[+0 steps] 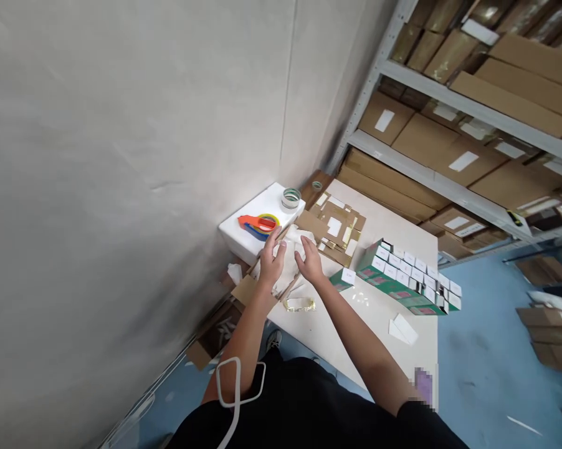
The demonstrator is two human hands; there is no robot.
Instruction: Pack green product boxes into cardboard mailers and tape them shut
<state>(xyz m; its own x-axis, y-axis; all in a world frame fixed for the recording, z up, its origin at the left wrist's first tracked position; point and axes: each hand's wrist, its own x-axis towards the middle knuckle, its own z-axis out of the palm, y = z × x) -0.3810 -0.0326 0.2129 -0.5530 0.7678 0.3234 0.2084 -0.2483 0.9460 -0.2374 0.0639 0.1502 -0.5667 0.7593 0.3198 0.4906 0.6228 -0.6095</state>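
Your right hand (311, 262) pinches white paper (304, 239) just beside the foam box (242, 240); left hand (272, 260) touches it too, grip unclear; tape dispenser (257, 223) on the box

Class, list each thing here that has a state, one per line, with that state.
Left hand: open, on white paper.
Right hand: on white paper, grip unclear.
Brown box: open, flaps out.
Green boxes: shut, in rows.
Tape dispenser: lying on white block.
Shelf cartons: shut, stacked.
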